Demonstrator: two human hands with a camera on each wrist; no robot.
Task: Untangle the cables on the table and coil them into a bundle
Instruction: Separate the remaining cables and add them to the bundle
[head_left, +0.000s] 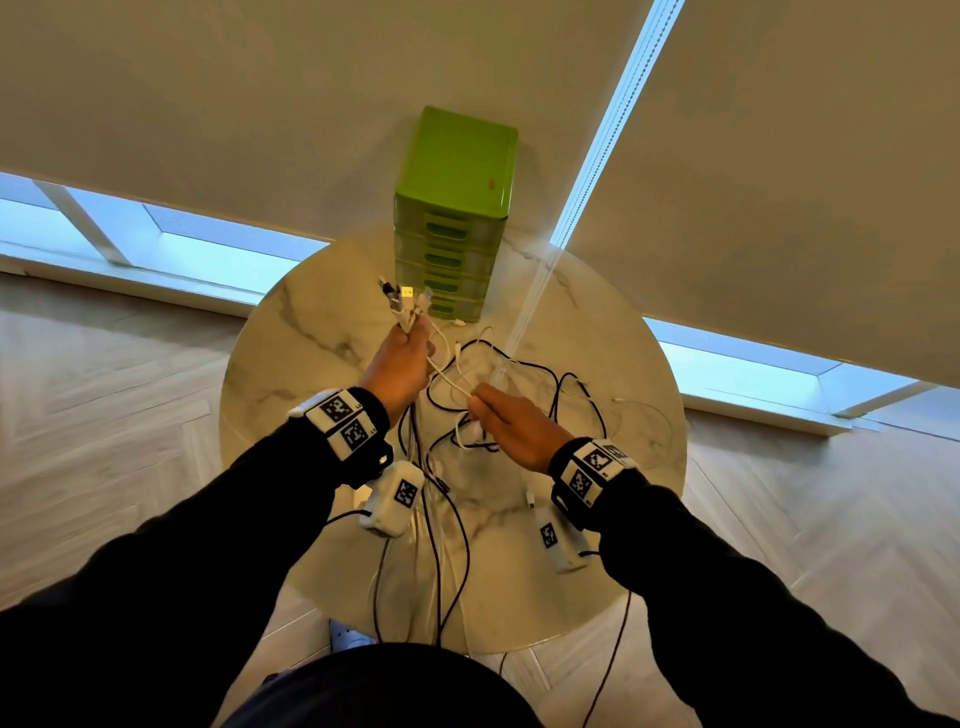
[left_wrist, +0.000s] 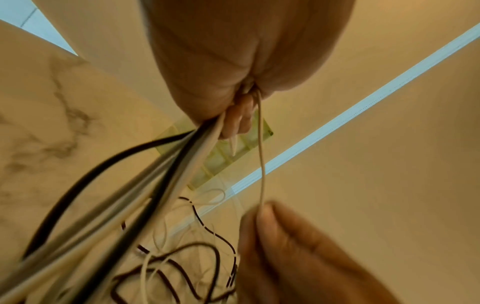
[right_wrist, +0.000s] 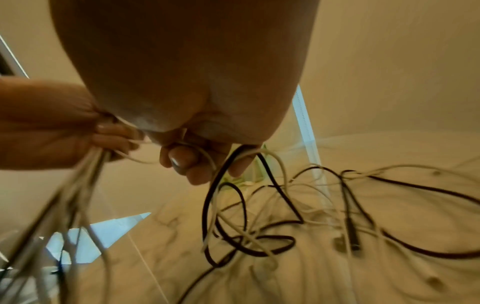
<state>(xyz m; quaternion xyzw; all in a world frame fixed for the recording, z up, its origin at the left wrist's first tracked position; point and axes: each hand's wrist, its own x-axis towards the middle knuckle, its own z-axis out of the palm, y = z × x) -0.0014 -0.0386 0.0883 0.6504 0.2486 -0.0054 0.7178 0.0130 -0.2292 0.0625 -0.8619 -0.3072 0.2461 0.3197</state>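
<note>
My left hand (head_left: 402, 358) grips a bunch of black and white cables (left_wrist: 145, 185), their plug ends (head_left: 405, 301) sticking up past the fist toward the green drawers. A thin white cable (left_wrist: 261, 164) runs from that fist to my right hand (head_left: 511, 421), which pinches it between thumb and fingers. In the right wrist view a black cable (right_wrist: 218, 185) and a white one also loop over the right fingers (right_wrist: 192, 164). A loose tangle of black and white cables (head_left: 519, 395) lies on the round marble table (head_left: 291, 364) under and right of the hands. The gathered strands hang off the near edge.
A green plastic drawer unit (head_left: 452, 218) stands at the table's far edge, just beyond my left hand. A blind cord (head_left: 530, 306) hangs down onto the table beside it. Wooden floor surrounds the table; a white object (head_left: 345, 634) lies on the floor below the near edge.
</note>
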